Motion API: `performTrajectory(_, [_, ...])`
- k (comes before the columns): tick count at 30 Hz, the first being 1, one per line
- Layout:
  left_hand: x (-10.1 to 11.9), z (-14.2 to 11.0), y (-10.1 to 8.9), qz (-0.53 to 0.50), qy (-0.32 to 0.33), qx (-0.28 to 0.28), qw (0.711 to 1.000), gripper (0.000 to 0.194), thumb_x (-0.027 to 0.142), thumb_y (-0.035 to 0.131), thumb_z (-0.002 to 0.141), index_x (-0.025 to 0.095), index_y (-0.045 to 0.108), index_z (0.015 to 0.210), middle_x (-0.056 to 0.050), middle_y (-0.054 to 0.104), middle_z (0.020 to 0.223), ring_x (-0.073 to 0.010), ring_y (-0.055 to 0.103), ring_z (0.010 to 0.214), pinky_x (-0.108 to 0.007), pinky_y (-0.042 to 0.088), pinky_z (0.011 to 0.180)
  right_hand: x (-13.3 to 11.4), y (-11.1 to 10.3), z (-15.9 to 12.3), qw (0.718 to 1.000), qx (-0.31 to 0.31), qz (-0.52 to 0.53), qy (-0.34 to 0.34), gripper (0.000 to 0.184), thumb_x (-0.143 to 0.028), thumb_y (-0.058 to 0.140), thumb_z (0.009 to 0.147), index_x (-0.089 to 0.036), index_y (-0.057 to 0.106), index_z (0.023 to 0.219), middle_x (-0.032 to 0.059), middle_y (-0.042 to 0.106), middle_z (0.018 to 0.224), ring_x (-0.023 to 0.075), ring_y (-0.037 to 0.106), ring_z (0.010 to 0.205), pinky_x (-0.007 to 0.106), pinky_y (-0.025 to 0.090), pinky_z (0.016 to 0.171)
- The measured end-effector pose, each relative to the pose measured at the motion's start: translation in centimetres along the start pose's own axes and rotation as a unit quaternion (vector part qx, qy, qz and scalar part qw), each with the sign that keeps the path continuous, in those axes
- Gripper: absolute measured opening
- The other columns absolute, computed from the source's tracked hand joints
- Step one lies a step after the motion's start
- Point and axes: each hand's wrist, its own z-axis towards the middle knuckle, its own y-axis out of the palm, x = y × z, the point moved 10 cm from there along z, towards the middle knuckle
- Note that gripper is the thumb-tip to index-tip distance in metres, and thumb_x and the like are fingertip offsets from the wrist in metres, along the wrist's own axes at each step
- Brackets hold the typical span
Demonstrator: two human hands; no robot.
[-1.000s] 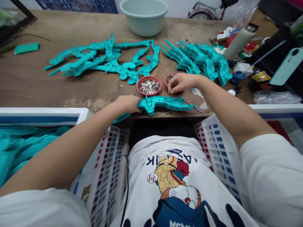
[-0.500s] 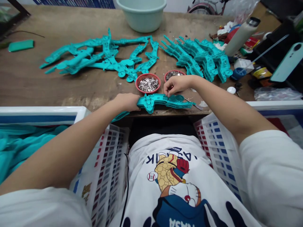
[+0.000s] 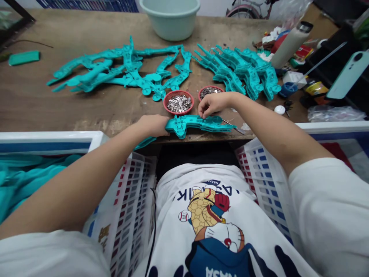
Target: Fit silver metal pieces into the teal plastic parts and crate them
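A long teal plastic part (image 3: 198, 124) lies along the near edge of the wooden table (image 3: 43, 104). My left hand (image 3: 154, 125) is closed on its left end and holds it down. My right hand (image 3: 215, 104) hovers over the middle of the part, fingers pinched together on something too small to make out. Just behind it stand two small red baskets: one (image 3: 178, 102) filled with small shiny metal pieces, the other (image 3: 210, 91) partly hidden by my right hand.
Loose teal parts (image 3: 127, 73) lie spread at the table's middle, a tighter stack (image 3: 245, 73) to the right. A pale green basin (image 3: 170, 17) stands at the back. A bottle (image 3: 291, 44), phone (image 3: 347, 75) and clutter fill the right. White crates (image 3: 129, 207) flank my lap.
My right hand has come back from the right red basket and lowered onto the teal part with pinched fingers. My left hand has stayed on the part's left end.
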Motion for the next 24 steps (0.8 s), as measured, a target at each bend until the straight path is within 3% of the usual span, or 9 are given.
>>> performTrajectory(9, [0.1,0.0,0.0,-0.022,0.003,0.009,1.000,0.069,0.055,0.084,0.104,0.028,0.075,0.167,-0.018,0.081,0.165,-0.0466,0.078,0.149,-0.045,0.064,0.112,-0.3,-0.9,-0.9,0.999,0.028,-0.031,-0.011,0.029,-0.054,0.097,0.097,-0.027,0.099,0.108,0.0018,0.088,0.094,0.0229,0.079,0.087,0.034,0.062,0.085])
performTrajectory(14, [-0.1,0.0,0.0,-0.034,-0.009,0.016,0.999,0.065,0.054,0.087,0.102,0.034,0.080,0.162,-0.016,0.083,0.160,-0.0465,0.080,0.146,-0.046,0.063,0.114,-1.9,-1.6,-1.5,0.994,0.057,-0.087,-0.033,0.019,-0.046,0.098,0.095,-0.030,0.099,0.104,0.0018,0.092,0.106,0.0274,0.083,0.100,0.037,0.064,0.096])
performTrajectory(16, [0.0,-0.2,-0.2,-0.042,-0.009,0.019,0.999,0.063,0.052,0.088,0.101,0.033,0.082,0.161,-0.016,0.085,0.157,-0.0470,0.081,0.143,-0.047,0.063,0.115,-3.0,-2.0,-1.9,0.991,0.087,-0.094,-0.038,0.025,-0.043,0.091,0.101,-0.027,0.099,0.117,0.0043,0.093,0.116,0.0298,0.083,0.107,0.040,0.064,0.104])
performTrajectory(18, [0.4,-0.4,-0.4,-0.041,0.007,0.017,0.999,0.062,0.049,0.088,0.101,0.032,0.081,0.160,-0.017,0.085,0.154,-0.0472,0.081,0.141,-0.048,0.063,0.114,-4.1,-3.0,-1.8,0.983,0.156,-0.093,-0.038,0.040,-0.039,0.080,0.108,-0.024,0.094,0.143,0.0085,0.092,0.129,0.0324,0.083,0.117,0.044,0.063,0.111])
performTrajectory(21, [0.9,-0.7,-0.9,-0.037,0.036,0.027,0.998,0.065,0.044,0.089,0.100,0.030,0.078,0.162,-0.018,0.084,0.156,-0.0466,0.081,0.141,-0.049,0.065,0.114,-5.1,-3.8,0.2,0.965,0.230,-0.125,-0.021,0.059,-0.030,0.071,0.114,-0.020,0.079,0.171,0.0141,0.090,0.142,0.0364,0.081,0.132,0.048,0.060,0.121])
performTrajectory(24, [0.8,-0.6,-1.1,-0.040,0.033,0.038,0.998,0.065,0.040,0.091,0.097,0.030,0.079,0.160,-0.018,0.084,0.157,-0.0464,0.080,0.142,-0.050,0.064,0.116,-5.5,-3.0,4.9,0.962,0.187,-0.200,-0.005,0.056,-0.023,0.064,0.116,-0.017,0.080,0.168,0.0191,0.086,0.152,0.0426,0.076,0.145,0.054,0.056,0.128])
